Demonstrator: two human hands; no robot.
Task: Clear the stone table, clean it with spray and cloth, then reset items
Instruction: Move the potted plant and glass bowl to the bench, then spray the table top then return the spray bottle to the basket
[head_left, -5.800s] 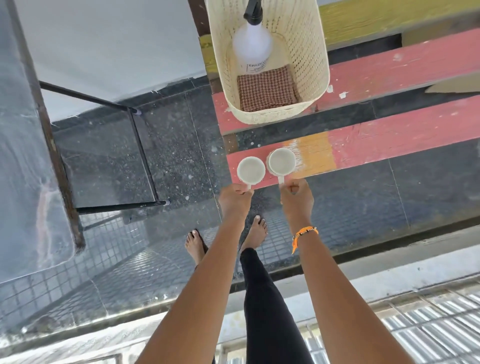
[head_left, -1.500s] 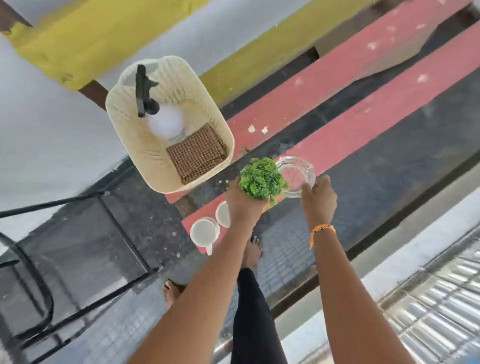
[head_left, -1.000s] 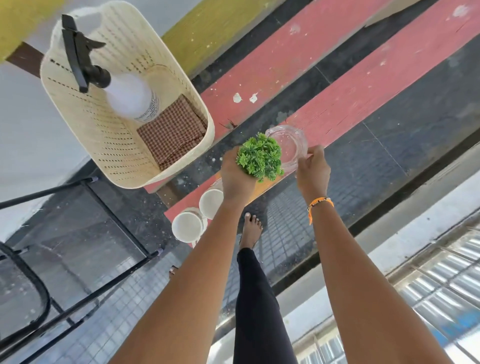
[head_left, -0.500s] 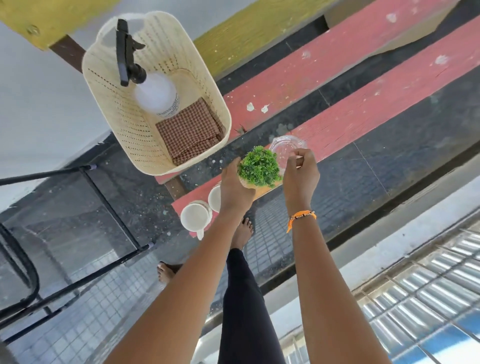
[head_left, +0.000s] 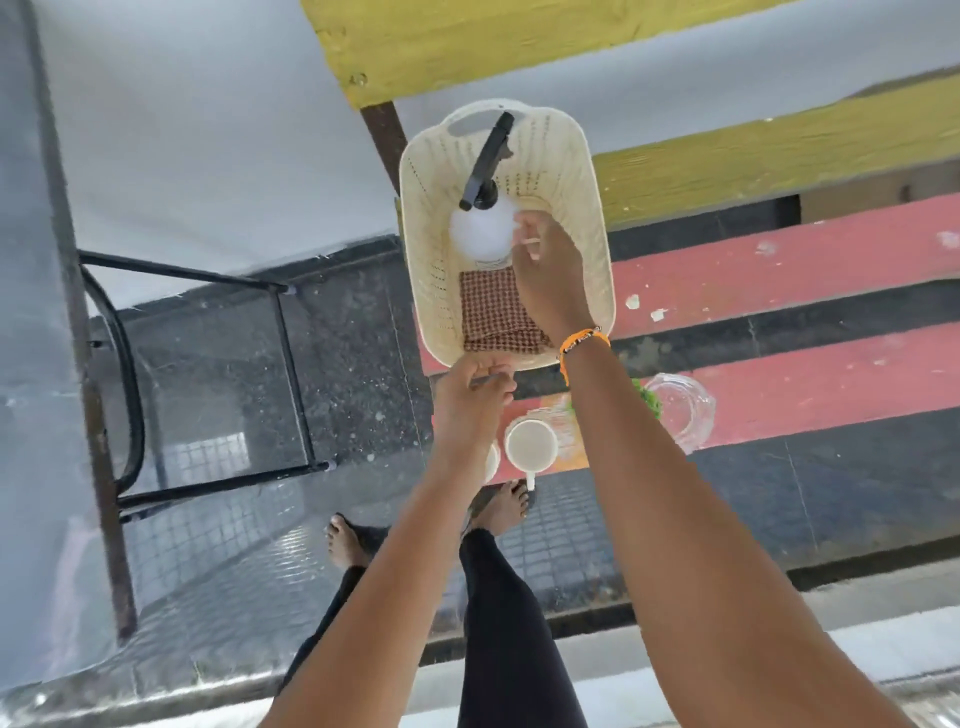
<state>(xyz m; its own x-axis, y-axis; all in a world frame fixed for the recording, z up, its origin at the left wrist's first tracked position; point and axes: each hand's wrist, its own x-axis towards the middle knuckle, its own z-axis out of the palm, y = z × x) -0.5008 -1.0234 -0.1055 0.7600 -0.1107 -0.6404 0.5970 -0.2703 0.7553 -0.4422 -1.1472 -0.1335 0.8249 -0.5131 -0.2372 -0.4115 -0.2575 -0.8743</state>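
A cream plastic basket (head_left: 426, 291) stands on the red bench (head_left: 779, 270). Inside it are a white spray bottle (head_left: 480, 234) with a black trigger and a folded checked cloth (head_left: 488, 312). My right hand (head_left: 545, 270) is inside the basket, its spread fingers at the bottle's side. My left hand (head_left: 475, 395) hovers at the basket's near rim with loosely curled fingers and holds nothing. On the bench's front slat sit a white cup (head_left: 531, 446), a second cup (head_left: 492, 462) partly hidden by my left wrist, a green plant (head_left: 650, 400) mostly hidden behind my right forearm, and a clear glass dish (head_left: 680, 410).
The grey stone table (head_left: 31, 364) fills the left edge of the view. A black metal chair frame (head_left: 291, 364) stands between it and the bench. The yellow backrest slats (head_left: 779, 156) rise behind the basket. My bare feet are on the tiled floor below.
Both hands have let go of the plant and the glass dish, which now rest on the front slat. My right hand has moved into the basket beside the bottle, and my left hand to its rim.
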